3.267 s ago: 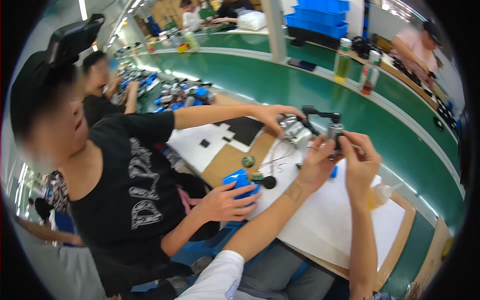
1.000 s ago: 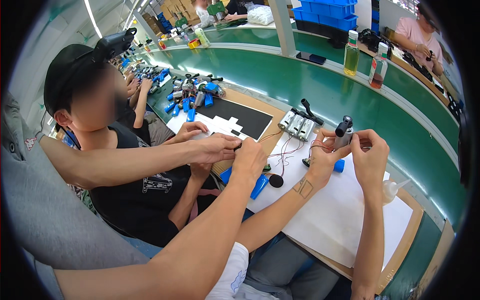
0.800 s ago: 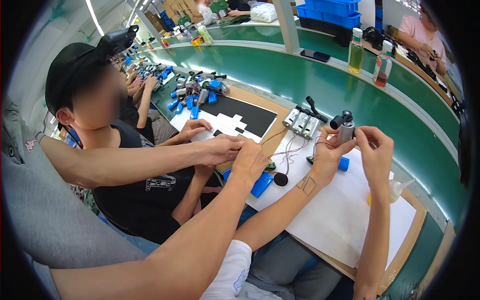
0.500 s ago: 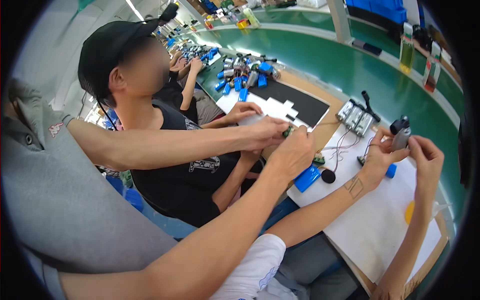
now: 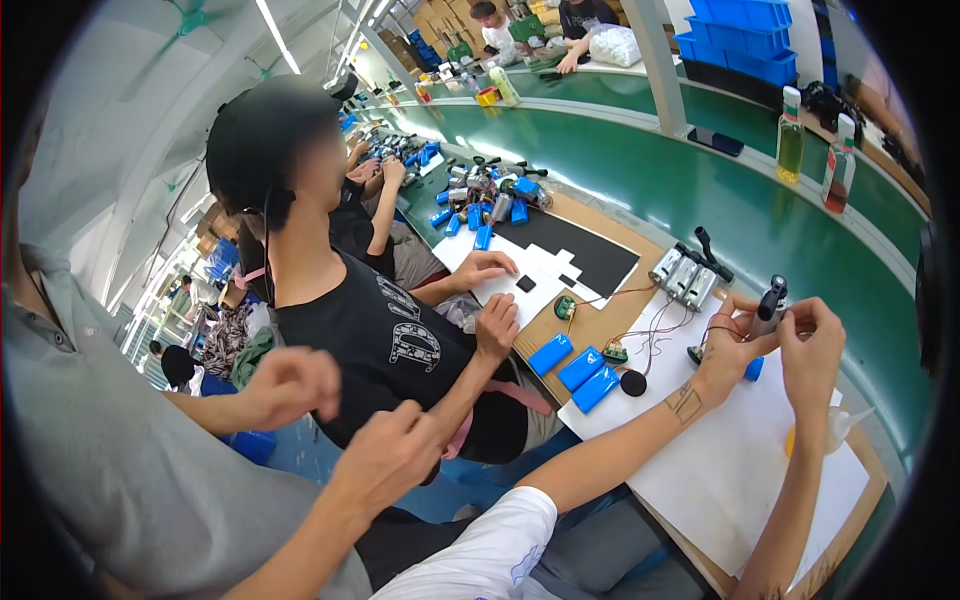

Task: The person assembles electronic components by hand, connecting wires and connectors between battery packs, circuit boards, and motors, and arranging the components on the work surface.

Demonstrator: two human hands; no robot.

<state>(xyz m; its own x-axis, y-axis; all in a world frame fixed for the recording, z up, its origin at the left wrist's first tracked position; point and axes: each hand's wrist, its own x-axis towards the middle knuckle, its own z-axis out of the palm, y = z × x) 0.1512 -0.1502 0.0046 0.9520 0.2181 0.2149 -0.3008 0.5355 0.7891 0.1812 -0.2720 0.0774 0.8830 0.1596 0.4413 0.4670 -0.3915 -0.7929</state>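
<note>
My left hand (image 5: 728,350), at the end of a tattooed forearm, is closed around a grey metal cylinder with a black end (image 5: 770,303). My right hand (image 5: 812,345) pinches the same cylinder from the other side, fingertips close together. Below my left hand lie a small blue block (image 5: 753,368) and part of a dark wired piece (image 5: 695,354). Left of them, a cluster of silver cylinders with black nozzles (image 5: 690,278) trails thin wires to a green circuit board (image 5: 615,354). A black disc (image 5: 633,383) rests beside blue battery packs (image 5: 590,378).
White paper (image 5: 720,480) covers my part of the brown board. A squeeze bottle (image 5: 840,428) stands by my right forearm. A co-worker in black sits to the left; another in grey (image 5: 150,430) stands close. Beyond runs a green conveyor (image 5: 620,190), with two glass bottles farther back.
The grey-shirted person's hands have drawn back leftward from the table, uncovering a circuit board and battery packs. My view has shifted. My hands stay on the cylinder, which now appears more upright.
</note>
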